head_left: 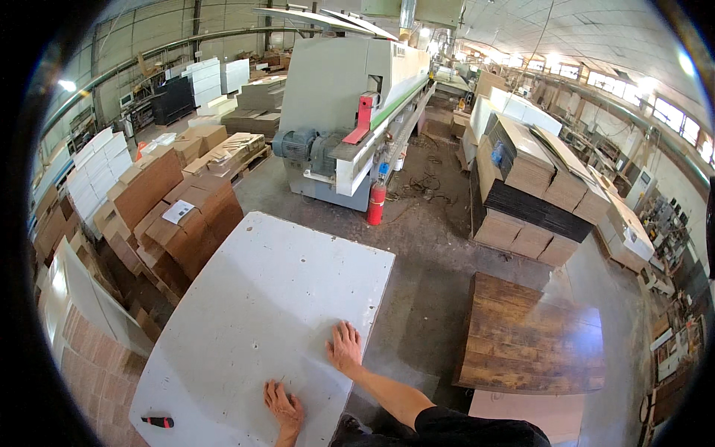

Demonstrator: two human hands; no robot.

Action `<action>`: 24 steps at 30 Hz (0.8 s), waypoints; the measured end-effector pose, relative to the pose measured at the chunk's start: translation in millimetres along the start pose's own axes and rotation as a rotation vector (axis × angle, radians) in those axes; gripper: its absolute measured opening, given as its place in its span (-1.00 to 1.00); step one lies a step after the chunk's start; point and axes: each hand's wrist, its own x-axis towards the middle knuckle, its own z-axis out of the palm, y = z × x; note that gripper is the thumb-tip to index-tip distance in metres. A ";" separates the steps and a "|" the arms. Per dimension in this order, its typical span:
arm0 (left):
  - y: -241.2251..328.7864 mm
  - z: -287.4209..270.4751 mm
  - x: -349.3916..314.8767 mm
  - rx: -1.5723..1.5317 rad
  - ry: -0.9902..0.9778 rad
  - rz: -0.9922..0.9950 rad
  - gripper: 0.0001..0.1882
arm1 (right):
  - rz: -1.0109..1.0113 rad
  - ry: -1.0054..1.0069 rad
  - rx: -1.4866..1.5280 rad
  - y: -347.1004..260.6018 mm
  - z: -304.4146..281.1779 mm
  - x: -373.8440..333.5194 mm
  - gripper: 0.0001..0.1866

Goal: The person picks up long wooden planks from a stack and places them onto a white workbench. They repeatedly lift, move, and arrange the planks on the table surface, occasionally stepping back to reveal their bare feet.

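A large white board (275, 298) with scuffs and small chips lies flat in front of me. My right hand (345, 348) rests palm down near the board's right edge, fingers stretched and a little apart. Closer to my body, my left hand (284, 403) lies on the same surface with its fingers extended and slightly bent. Neither hand holds anything. At the board's near left corner is a small black hand tool with a red end (158, 422); its exact kind cannot be made out.
Beyond the board stands a long grey machine (328, 89) with motors and a red fire extinguisher (377, 203) beside it. A wood-grain panel stack (529, 335) lies to the right, with stacked boards (532, 194) behind it. Brown panels (194, 223) stand at left.
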 end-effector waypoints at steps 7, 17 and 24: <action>5.4 -9.4 2.5 0.028 -0.043 -0.020 -0.49 | -0.023 0.051 0.078 -1.1 -4.3 -5.5 -0.39; -29.0 -53.7 -16.6 0.157 0.158 -0.046 -0.59 | -0.044 0.007 0.045 3.5 -5.4 0.6 -0.34; -60.8 -71.7 -32.7 0.377 0.309 -0.025 -0.66 | -0.198 -0.177 0.029 20.5 -15.5 13.7 -0.31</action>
